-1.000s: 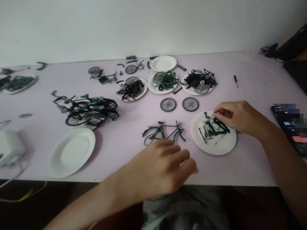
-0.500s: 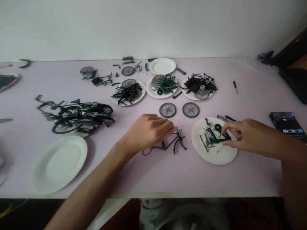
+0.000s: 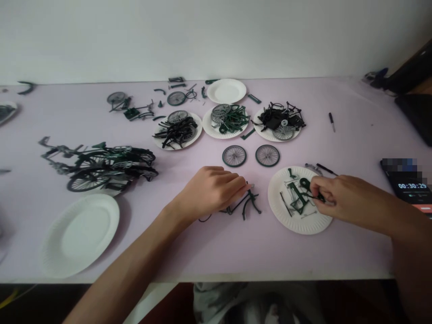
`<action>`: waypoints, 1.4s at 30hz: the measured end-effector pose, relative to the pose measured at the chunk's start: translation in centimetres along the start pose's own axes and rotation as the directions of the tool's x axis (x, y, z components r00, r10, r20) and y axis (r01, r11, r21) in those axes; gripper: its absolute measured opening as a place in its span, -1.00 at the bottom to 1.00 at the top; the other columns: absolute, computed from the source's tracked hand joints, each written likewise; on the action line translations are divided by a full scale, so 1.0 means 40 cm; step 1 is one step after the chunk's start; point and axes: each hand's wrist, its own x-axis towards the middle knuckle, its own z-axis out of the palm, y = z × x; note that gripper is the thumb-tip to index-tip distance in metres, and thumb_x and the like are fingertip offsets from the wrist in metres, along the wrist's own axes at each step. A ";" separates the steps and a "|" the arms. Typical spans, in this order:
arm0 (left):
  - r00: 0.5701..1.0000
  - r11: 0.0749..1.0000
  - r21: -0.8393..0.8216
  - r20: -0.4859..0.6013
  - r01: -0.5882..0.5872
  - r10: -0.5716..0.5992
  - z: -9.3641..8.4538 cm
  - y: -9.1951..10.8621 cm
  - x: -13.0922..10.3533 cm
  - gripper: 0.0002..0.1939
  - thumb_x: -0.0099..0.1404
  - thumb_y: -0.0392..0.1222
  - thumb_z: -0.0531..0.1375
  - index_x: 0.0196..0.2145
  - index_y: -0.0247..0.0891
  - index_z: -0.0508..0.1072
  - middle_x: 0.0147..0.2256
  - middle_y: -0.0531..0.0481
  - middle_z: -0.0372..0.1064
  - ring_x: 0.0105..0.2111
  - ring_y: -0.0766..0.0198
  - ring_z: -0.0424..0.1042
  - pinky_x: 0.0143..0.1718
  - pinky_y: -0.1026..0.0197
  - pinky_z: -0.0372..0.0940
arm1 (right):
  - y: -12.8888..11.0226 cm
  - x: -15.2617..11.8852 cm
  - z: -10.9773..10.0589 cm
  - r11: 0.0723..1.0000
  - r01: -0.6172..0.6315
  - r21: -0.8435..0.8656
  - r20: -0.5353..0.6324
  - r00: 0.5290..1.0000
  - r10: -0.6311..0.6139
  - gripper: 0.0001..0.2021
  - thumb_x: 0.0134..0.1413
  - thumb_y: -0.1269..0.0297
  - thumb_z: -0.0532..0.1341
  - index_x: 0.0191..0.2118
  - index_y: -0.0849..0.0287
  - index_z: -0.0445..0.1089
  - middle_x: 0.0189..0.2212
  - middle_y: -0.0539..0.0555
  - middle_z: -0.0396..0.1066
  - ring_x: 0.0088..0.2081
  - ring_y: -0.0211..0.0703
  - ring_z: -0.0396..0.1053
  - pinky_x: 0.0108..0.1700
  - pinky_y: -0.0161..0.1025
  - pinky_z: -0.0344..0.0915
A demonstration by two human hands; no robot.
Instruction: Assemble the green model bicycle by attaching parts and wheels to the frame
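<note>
My left hand (image 3: 219, 190) is closed over the handlebar end of a dark miniature bicycle frame (image 3: 232, 209); its fork and a curved mudguard stick out to the right, and the gripping fingertips are partly hidden. My right hand (image 3: 326, 193) pinches a small dark green bicycle part (image 3: 320, 196) over the right side of a white paper plate (image 3: 278, 211). On that plate lie a green frame-like piece (image 3: 297, 198), thin metal rods and other small parts. Two loose spoked wheels, a left one (image 3: 234, 155) and a right one (image 3: 267, 155), lie flat beyond my hands.
Assembled miniature bicycles (image 3: 108, 164) lie at left beside a white plate (image 3: 47, 252). Further back, plates of dark parts (image 3: 177, 128) stand in a row, with loose parts behind them. A screwdriver (image 3: 331, 121) and a phone with a timer (image 3: 405, 180) are at right.
The fingers of my right hand have closed on a dark green part at the plate and drawn slightly nearer me. My left hand stays at the bicycle frame. The view has shifted slightly.
</note>
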 end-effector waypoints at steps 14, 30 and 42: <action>0.999 0.994 0.104 -0.048 0.015 -0.010 -0.011 0.001 -0.001 -0.60 0.56 -0.22 0.09 -0.49 -0.26 0.32 -0.60 0.14 0.23 -0.61 0.38 0.16 -0.52 0.25 0.11 | -0.020 0.032 -0.004 0.975 0.180 0.127 -0.274 0.952 -0.140 -0.90 0.29 0.17 0.20 -0.22 0.04 0.38 -0.35 -0.01 0.48 -0.45 -0.19 0.32 -0.35 -0.20 0.25; 0.964 0.963 0.114 -0.130 0.246 -0.231 -0.017 -0.027 -0.013 -0.59 0.52 -0.22 0.10 -0.53 -0.23 0.21 -0.66 0.16 0.12 -0.64 0.39 0.04 -0.55 0.26 -0.06 | -0.022 0.046 0.014 0.947 0.206 0.246 -0.375 0.921 -0.103 -0.79 0.34 0.05 0.24 -0.07 0.05 0.43 -0.33 0.02 0.55 -0.37 -0.14 0.49 -0.31 -0.20 0.37; 0.964 0.944 0.203 -0.107 0.260 -0.243 -0.014 -0.029 -0.016 -0.60 0.52 -0.21 0.09 -0.52 -0.24 0.24 -0.67 0.14 0.17 -0.65 0.37 0.08 -0.56 0.25 -0.13 | -0.027 0.038 0.002 0.964 0.198 0.181 -0.465 0.880 -0.093 -0.79 0.40 0.13 0.12 -0.09 0.09 0.44 -0.42 0.00 0.50 -0.50 -0.22 0.36 -0.40 -0.21 0.24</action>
